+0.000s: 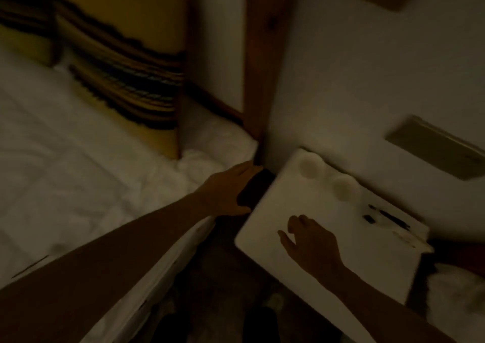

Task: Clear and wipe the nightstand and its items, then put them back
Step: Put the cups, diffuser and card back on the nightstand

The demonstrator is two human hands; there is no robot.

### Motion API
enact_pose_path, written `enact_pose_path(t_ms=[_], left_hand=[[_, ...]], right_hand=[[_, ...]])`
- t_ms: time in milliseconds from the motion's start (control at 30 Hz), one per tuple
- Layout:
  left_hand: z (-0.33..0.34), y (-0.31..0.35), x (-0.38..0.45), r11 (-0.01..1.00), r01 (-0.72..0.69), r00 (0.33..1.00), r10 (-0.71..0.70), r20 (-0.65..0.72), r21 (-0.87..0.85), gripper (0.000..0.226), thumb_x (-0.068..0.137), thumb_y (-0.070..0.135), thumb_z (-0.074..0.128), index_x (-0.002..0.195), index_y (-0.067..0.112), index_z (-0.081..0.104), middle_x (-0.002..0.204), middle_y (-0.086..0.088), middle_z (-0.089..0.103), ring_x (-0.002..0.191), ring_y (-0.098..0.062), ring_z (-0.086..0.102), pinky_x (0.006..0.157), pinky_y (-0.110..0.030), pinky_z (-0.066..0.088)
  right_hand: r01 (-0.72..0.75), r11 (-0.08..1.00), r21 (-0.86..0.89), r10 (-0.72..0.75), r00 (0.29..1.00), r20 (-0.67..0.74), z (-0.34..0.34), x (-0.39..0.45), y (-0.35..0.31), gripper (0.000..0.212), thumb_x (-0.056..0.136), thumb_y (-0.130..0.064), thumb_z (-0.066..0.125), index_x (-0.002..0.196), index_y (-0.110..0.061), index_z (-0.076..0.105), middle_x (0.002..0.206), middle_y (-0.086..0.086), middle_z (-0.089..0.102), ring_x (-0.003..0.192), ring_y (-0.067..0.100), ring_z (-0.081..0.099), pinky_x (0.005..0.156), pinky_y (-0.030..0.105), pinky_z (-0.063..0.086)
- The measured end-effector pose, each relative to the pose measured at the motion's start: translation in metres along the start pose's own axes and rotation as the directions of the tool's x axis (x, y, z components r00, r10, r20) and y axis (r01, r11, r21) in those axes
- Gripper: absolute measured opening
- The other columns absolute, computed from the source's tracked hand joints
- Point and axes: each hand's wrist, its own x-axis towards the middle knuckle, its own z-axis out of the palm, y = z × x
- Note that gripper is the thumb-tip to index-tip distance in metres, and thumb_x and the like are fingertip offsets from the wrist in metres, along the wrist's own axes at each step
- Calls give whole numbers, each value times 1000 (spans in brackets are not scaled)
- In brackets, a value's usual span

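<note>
Both hands: left hand (pixel 225 190) gripping dark object (pixel 253 187), right hand (pixel 312 240) loose-fingered above nightstand (pixel 265 240).

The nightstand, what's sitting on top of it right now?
On the nightstand: two pale round items near the wall and some small dark things, too blurred to identify. The right hand hovers above, hiding the patch beneath it.

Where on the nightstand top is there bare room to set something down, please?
The nightstand is bare along its near half, around the right hand. The far edge by the wall is crowded: two round white things, then small dark items towards the right corner.
</note>
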Motion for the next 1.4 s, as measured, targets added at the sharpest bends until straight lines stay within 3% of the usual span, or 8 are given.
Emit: enact_pose_path(t_ms=[67,233,533,700,867,1067,1200,1400], left_hand=[[-8,-37,-49,996,91,996,-91,-15,5,105,82,50,73,153,26,-1,165,-7,9,151,-20,13,122,-37,21],[-19,-114,-166,946,324,939,-322,-117,-6,108,73,57,75,156,30,12,163,0,20,146,-14,26,103,-35,45],[31,-247,-377,606,771,586,-795,-157,-194,70,89,31,67,149,16,33,150,-4,41,135,-24,41,98,-41,50],[71,-277,-425,500,842,494,-865,-84,-203,54,93,25,62,144,20,44,146,-1,49,134,-22,43,101,-42,48],[85,-288,-419,530,826,509,-847,-152,-190,33,94,24,59,127,23,63,127,0,62,118,-25,53,87,-43,51],[69,-284,-390,587,772,536,-807,-247,-243,18,95,25,62,106,25,76,100,4,70,92,-19,63,67,-35,52],[32,-259,-333,642,672,588,-766,-260,-370,18,90,30,69,106,26,77,95,6,69,79,-13,65,68,-35,54],[-24,-182,-204,722,423,687,-650,-326,-548,19,82,26,79,98,15,80,89,1,69,73,-10,66,70,-31,56]], right_hand=[[73,997,35,-72,997,-11,0,20,-49,28,90,-42,68,81,-16,63,72,-1,60,60,17,58,43,25,35],[222,970,98,-224,974,14,13,66,-162,28,96,-47,55,87,-21,56,79,-5,57,64,10,53,47,22,33],[411,901,140,-431,885,177,98,112,-362,23,98,-40,54,100,-18,58,97,-1,60,74,18,59,60,33,50],[447,882,147,-471,847,248,144,113,-429,23,99,-38,52,104,-17,59,100,1,60,79,20,62,61,31,48],[448,880,155,-474,834,281,167,110,-448,22,100,-36,50,100,-16,59,94,1,59,69,16,53,57,28,40],[292,904,311,-393,854,341,159,121,-417,22,100,-36,51,97,-17,61,87,-4,59,74,14,58,64,30,51],[108,868,485,-299,894,335,134,133,-379,19,97,-35,60,100,-18,67,95,-3,68,80,11,63,73,30,56],[-31,727,686,-168,961,220,71,136,-301,29,90,-37,71,115,-22,69,105,-8,68,83,-2,61,76,9,48]])
